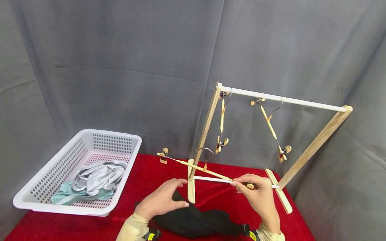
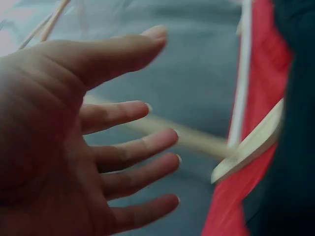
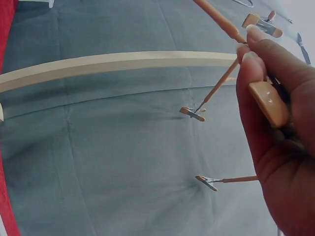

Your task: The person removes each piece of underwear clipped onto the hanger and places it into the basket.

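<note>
My right hand (image 1: pixel 243 186) pinches the wooden clip (image 3: pixel 268 102) at one end of a clip hanger (image 1: pixel 199 166). The hanger runs up and left past the rack's left post to its far clip (image 1: pixel 164 156), with its metal hook (image 1: pixel 206 154) pointing up. My left hand (image 1: pixel 174 193) is open with spread fingers (image 2: pixel 147 142), hovering over the left end of a black garment (image 1: pixel 199 222) lying on the red tablecloth (image 1: pixel 144 177). In the left wrist view the palm holds nothing.
A wooden rack with a white top rod (image 1: pixel 283 99) stands at the right and carries two more clip hangers (image 1: pixel 222 122) (image 1: pixel 272 129). A white plastic basket (image 1: pixel 36 197) at the left holds grey and teal clothes (image 1: pixel 96 179). Grey curtain behind.
</note>
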Motion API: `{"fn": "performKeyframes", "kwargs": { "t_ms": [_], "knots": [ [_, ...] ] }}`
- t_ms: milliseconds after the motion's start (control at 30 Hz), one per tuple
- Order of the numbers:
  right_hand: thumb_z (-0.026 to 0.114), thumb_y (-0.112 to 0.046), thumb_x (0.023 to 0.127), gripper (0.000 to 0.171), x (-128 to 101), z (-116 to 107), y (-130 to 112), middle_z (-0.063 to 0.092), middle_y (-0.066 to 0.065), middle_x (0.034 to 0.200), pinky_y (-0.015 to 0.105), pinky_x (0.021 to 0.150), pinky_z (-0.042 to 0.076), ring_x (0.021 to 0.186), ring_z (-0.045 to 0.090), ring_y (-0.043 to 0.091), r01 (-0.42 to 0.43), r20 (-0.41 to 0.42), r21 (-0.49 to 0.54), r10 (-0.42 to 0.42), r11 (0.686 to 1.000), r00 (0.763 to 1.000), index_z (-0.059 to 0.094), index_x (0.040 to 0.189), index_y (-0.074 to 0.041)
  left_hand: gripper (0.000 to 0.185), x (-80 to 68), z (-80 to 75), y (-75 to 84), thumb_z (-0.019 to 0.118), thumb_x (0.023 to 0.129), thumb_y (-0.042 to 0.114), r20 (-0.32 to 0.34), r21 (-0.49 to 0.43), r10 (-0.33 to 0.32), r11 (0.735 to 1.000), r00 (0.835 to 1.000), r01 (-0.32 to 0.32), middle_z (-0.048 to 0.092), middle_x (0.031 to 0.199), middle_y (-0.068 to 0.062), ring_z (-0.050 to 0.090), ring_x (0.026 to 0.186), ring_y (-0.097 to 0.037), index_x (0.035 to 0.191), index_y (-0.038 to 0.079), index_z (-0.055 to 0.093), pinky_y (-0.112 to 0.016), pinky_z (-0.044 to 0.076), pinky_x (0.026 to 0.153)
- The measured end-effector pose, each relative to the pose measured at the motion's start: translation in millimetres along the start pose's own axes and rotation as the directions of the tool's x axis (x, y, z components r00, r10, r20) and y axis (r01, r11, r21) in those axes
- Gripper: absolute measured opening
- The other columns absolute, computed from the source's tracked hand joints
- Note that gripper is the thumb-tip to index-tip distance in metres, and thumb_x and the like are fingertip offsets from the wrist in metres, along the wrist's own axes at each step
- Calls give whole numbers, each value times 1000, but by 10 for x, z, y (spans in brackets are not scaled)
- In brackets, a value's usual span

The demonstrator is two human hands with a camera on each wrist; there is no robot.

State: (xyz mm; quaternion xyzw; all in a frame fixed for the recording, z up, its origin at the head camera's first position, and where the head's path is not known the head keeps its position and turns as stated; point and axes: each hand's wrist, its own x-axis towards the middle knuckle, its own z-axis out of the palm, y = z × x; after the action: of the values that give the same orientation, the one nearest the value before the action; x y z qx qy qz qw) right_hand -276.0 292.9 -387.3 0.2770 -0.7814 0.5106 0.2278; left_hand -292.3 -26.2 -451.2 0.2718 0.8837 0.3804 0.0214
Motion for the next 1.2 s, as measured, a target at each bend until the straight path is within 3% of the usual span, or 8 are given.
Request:
{"fn": "performKeyframes", "kwargs": {
  "t_ms": [133,233,333,500,767,867,1033,1200],
  "knots": [
    [80,16,75,21,14,4,-9,75,-2,82,25,57,59,61,68,14,3,-9,6,-3,1000,1000,78,89,1,72,62,326,161,90,73,35,129,179,4,983,992,-28,64,123,-7,58,113,-23,135,11,61,-46,51,99],
    [80,18,74,22,10,4,-10,75,0,81,25,57,59,61,68,14,6,-16,17,-6,1000,1000,77,89,2,73,63,541,222,95,66,33,153,297,-19,955,988,-28,62,116,-4,56,109,-22,131,15,65,-46,51,92],
    [79,20,73,23,3,0,-15,75,4,80,25,57,59,61,69,11,13,-22,21,-13,1000,1000,77,89,3,78,51,691,213,98,61,31,167,350,-52,937,985,-10,60,115,-5,55,106,-24,131,18,66,-45,51,83],
    [79,19,73,23,15,-11,-34,75,3,81,25,57,59,63,68,7,16,-22,11,-16,1000,1000,77,88,3,78,61,818,152,99,59,28,181,389,-78,921,980,2,60,118,-7,54,103,-25,130,20,66,-46,52,75],
    [80,18,74,21,72,-28,-40,75,4,82,24,57,59,63,68,7,31,-29,-4,-31,1000,999,78,87,2,47,90,902,179,86,72,3,147,511,-18,857,989,-60,62,102,-3,52,91,-22,111,21,68,-46,51,68],
    [81,14,76,18,68,-33,-30,75,8,80,23,56,59,63,67,7,26,-23,-7,-26,1000,999,78,87,1,53,90,885,170,82,75,0,160,484,-24,873,987,-57,64,101,-4,55,89,-22,118,26,65,-47,52,70],
    [80,16,75,20,36,-37,-25,74,9,79,23,56,58,62,67,5,27,-28,-11,-28,1000,999,78,88,1,64,114,766,101,72,86,0,206,324,-93,946,974,22,64,109,-8,60,93,-21,136,37,59,-42,56,76],
    [80,18,74,22,-33,-32,-25,74,4,79,24,56,58,61,67,8,18,-29,-1,-18,1000,999,78,88,1,41,112,601,-13,67,89,2,201,188,-36,982,979,-3,61,103,0,57,89,-9,121,26,72,-27,53,80]
  ]
}}
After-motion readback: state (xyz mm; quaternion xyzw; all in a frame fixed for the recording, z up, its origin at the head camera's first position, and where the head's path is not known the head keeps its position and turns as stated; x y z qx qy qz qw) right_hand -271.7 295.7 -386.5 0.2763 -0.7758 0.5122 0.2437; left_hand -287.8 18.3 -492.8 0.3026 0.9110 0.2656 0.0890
